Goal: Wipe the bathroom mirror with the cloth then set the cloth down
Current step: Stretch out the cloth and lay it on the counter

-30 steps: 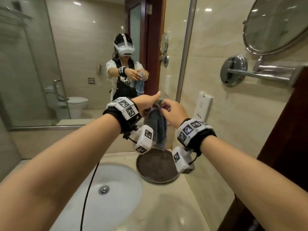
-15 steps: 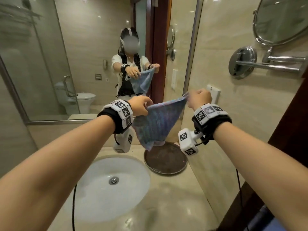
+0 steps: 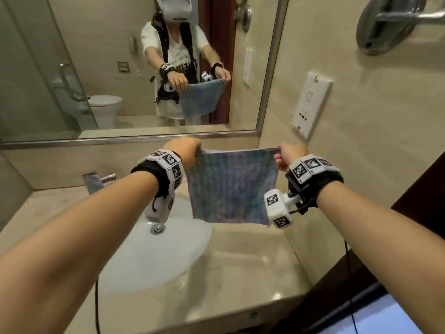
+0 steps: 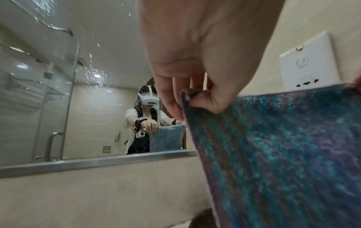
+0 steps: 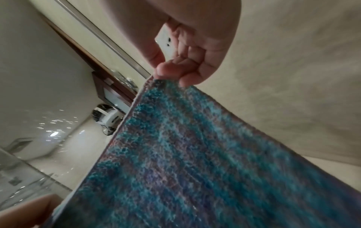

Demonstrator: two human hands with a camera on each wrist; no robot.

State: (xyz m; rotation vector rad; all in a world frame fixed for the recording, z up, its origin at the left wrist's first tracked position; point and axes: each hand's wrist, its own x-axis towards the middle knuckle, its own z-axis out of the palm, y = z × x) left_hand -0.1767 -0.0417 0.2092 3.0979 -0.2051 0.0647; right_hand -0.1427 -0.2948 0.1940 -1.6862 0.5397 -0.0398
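Observation:
A blue-purple cloth (image 3: 231, 186) hangs flat and spread out above the counter, just below the mirror (image 3: 101, 68). My left hand (image 3: 186, 150) pinches its top left corner. My right hand (image 3: 287, 155) pinches the top right corner. In the left wrist view my left hand (image 4: 197, 100) has the thumb and fingers nipped on the edge of the cloth (image 4: 283, 154). The right wrist view shows my right hand (image 5: 171, 74) pinching the corner of the cloth (image 5: 195, 162). The mirror (image 4: 58, 92) carries scattered water specks. The cloth hides the dark round tray behind it.
A white basin (image 3: 163, 251) with a chrome tap (image 3: 96, 180) is set into the beige counter (image 3: 252, 273) under the cloth. A white socket plate (image 3: 310, 104) and a chrome mirror arm mount (image 3: 385, 25) are on the right wall.
The bunched cloth has been pulled open between my hands, which moved apart and lower. It now hangs flat and level in front of the tray. The view has tilted downward.

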